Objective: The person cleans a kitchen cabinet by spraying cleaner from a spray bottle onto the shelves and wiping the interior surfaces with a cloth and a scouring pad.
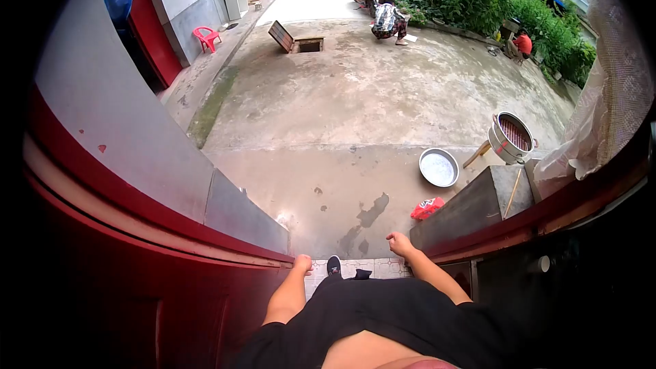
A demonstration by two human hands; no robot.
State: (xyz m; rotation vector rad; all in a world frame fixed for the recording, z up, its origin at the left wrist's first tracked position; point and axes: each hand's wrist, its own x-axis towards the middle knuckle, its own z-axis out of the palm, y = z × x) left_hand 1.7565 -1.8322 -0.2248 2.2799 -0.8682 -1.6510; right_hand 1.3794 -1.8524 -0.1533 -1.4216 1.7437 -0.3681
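Observation:
My left hand, loosely curled with nothing seen in it, is close beside the red door frame; whether they touch I cannot tell. My right hand is also loosely curled, thumb side up, and no object shows in it. It is nearest to a red plastic package on the ground, but apart from it. Beyond the package lies a round metal basin with a pale inside. A steel steamer pot stands tilted behind the basin, near a wooden leg.
A tiled threshold lies under my dark shoe. Outside is a concrete yard with an open hatch. One person squats near a motorbike; another crouches by the plants. A red chair stands at left.

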